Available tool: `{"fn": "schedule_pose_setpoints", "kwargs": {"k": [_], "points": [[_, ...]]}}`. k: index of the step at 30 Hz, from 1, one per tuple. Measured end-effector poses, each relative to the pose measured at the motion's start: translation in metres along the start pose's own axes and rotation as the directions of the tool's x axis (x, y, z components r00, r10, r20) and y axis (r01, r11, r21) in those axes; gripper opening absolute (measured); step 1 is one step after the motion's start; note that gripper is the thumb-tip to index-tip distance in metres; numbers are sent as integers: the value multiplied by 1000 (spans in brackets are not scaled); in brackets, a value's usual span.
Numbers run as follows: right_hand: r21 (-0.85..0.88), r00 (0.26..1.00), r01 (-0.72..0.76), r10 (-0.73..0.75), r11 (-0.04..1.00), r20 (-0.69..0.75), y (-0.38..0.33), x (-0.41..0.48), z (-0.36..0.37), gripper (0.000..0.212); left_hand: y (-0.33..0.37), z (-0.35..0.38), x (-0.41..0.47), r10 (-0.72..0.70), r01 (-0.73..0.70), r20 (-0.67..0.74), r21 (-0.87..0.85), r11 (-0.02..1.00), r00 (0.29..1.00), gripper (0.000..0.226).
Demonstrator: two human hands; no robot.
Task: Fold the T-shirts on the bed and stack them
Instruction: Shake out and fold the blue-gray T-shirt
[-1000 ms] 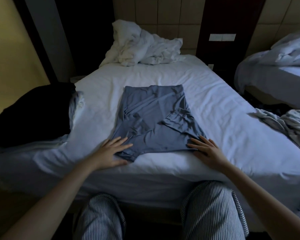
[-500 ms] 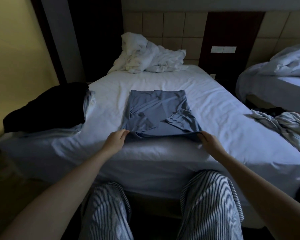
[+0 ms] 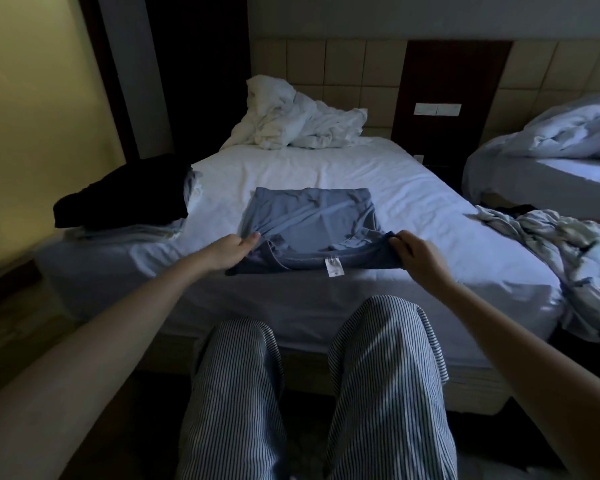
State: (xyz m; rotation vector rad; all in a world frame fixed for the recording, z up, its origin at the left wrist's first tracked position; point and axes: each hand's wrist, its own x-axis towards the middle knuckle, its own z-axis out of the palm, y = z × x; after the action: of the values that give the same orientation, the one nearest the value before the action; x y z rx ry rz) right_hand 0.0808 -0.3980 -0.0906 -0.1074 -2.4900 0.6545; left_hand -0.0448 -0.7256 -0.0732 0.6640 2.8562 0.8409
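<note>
Blue T-shirt [image 3: 309, 223] lies mid-bed [image 3: 430, 216], its near collar edge lifted: left hand [image 3: 229, 251] and right hand [image 3: 416, 252] each pinch a corner. Final fold seems underway; next, carry that edge evenly to the far hem.

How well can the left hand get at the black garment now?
Probably not yet: the left hand is busy pinching the blue T-shirt; otherwise only bare sheet lies toward the black garment.

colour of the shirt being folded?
Slate-blue T-shirt, with a white neck tag; head view.
</note>
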Motion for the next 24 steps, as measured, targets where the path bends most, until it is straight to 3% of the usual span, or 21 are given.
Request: {"fn": "schedule_pose_setpoints", "kwargs": {"k": [3,6,8,10,14,21,24], "points": [[6,997,42,-42,999,71,-16,-3,-29,27,12,-27,-23,60,-58,207,-16,998,976,69],[18,975,63,-65,998,214,-27,-5,-57,30,13,-51,-39,124,-85,478,-101,991,869,73],[35,944,25,-35,999,327,-28,-4,-71,27,14,-56,-41,133,-65,510,-149,987,850,54],[58,895,-41,11,998,446,-26,1,-80,22,19,-57,-36,154,-83,422,-183,980,893,32],[237,814,-172,2,956,581,-17,18,-82,17,22,-61,-16,169,-120,181,-257,959,969,19],[178,942,-155,91,972,322,-4,105,-53,14,14,-60,62,120,-161,-178,-234,959,977,17],[251,945,-213,134,944,299,4,151,-33,22,7,-60,107,96,-157,-290,-194,968,952,15]]}}
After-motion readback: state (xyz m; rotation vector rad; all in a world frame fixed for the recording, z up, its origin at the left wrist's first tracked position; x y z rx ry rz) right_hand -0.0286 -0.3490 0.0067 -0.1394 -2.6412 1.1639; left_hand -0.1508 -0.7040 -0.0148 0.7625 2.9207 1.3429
